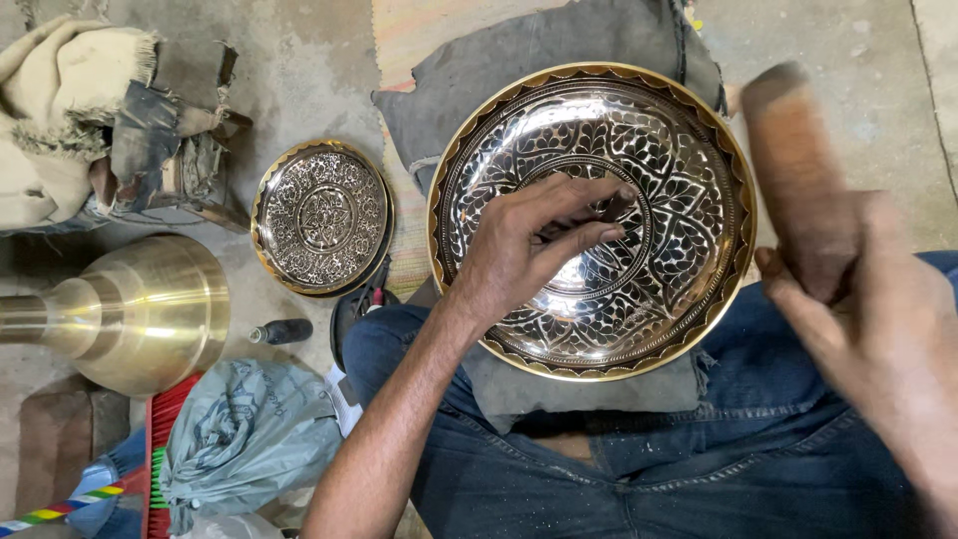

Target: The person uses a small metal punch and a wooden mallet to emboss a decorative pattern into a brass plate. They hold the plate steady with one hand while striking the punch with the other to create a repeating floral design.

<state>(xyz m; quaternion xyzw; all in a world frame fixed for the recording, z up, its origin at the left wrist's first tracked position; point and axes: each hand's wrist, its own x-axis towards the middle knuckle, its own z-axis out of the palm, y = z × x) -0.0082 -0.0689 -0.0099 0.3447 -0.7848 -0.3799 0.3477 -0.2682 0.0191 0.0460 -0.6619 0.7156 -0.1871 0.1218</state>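
Observation:
A large engraved brass plate (689, 180) with a shiny silver-and-black floral pattern rests on a grey cloth (529, 60) over my lap. My left hand (529, 240) lies on the plate's centre, fingers pinched around a thin dark chisel-like tool (604, 212) pressed to the metal. My right hand (878, 319) is raised at the right, blurred, gripping a thick wooden mallet (793, 160) that points up beside the plate's rim.
A smaller engraved plate (321, 218) lies on the concrete floor to the left. A brass bell-shaped vessel (140, 309) lies at far left, bundled cloths (80, 110) behind it. A grey plastic bag (244, 434), a small dark bottle (282, 331) and a red brush (162, 449) sit near my left knee.

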